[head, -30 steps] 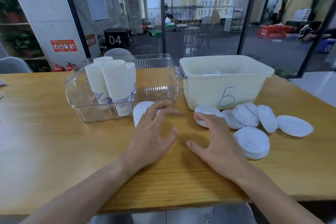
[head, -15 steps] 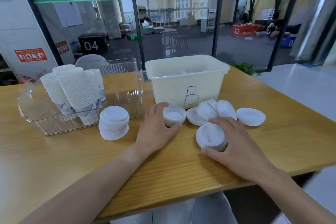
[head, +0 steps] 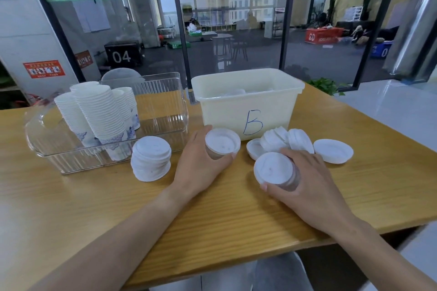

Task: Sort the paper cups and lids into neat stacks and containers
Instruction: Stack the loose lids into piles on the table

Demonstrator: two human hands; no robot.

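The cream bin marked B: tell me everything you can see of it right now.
The cream bin is an open, lidless rectangular tub of opaque plastic with a rolled rim and a handwritten blue B on its front wall. It stands upright on the wooden table, right of the clear tray. White lids lie inside; their number is unclear.

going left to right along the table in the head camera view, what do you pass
clear bin holding cup stacks → free-standing lid stack → left hand gripping lids → right hand gripping lids → single lid
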